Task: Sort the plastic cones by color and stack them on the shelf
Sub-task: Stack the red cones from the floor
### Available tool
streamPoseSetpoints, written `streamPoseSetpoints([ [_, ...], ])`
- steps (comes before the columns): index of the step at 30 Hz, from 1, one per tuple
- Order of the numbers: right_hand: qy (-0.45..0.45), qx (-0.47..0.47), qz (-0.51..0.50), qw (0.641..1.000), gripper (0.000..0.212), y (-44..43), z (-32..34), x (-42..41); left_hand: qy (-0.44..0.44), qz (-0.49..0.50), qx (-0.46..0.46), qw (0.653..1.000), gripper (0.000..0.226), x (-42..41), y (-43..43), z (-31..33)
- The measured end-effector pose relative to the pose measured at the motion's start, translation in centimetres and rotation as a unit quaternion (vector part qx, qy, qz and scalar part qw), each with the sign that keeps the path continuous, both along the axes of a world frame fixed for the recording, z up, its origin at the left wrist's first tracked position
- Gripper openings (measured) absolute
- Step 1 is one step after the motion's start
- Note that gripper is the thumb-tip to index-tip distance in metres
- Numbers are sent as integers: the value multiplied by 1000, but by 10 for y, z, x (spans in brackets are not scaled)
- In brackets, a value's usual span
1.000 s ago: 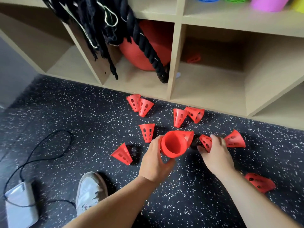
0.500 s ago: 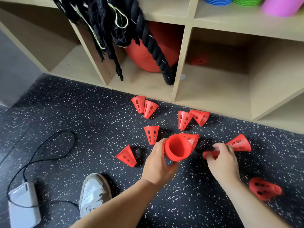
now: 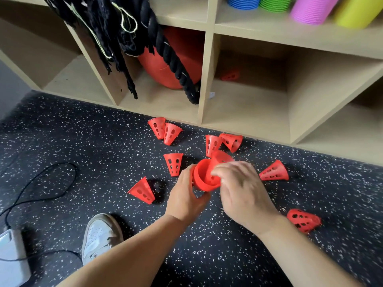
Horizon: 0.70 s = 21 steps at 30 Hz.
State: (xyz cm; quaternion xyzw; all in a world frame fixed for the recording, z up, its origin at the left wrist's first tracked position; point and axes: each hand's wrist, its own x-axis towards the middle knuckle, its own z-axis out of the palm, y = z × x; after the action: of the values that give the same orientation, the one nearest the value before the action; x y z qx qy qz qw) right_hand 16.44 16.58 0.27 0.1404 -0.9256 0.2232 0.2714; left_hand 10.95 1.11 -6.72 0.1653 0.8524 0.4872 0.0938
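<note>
My left hand (image 3: 184,195) grips a nested stack of red cones (image 3: 202,183), mouth towards me. My right hand (image 3: 242,189) pinches another red cone (image 3: 219,158), its narrow end in that mouth. Loose cones (image 3: 173,166) lie on the floor around them. In the shelf (image 3: 204,79), the middle cubby holds a red ball (image 3: 182,54) and a rope (image 3: 165,52). The right cubby holds one cone (image 3: 230,75) at its far back.

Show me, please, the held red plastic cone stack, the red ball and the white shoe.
red plastic cone stack (image 3: 202,184): head view, rim.
red ball (image 3: 157,69): head view, lower left.
white shoe (image 3: 101,235): head view, toe.
</note>
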Motion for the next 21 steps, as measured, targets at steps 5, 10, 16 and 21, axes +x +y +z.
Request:
streamPoseSetpoints([
  [5,27,-133,-28,990,25,5,-16,8,4,14,9,1000,67,0,0,-4],
  [10,-257,-424,-390,776,39,14,-40,-7,8,50,-5,999,70,-6,-10,-12],
  [16,-396,-392,-363,747,24,6,-89,-30,-1,66,-6,998,70,-14,-16,-21],
  [21,-271,-332,-384,818,10,0,-86,-44,-7,68,-9,998,70,-21,-20,-23],
])
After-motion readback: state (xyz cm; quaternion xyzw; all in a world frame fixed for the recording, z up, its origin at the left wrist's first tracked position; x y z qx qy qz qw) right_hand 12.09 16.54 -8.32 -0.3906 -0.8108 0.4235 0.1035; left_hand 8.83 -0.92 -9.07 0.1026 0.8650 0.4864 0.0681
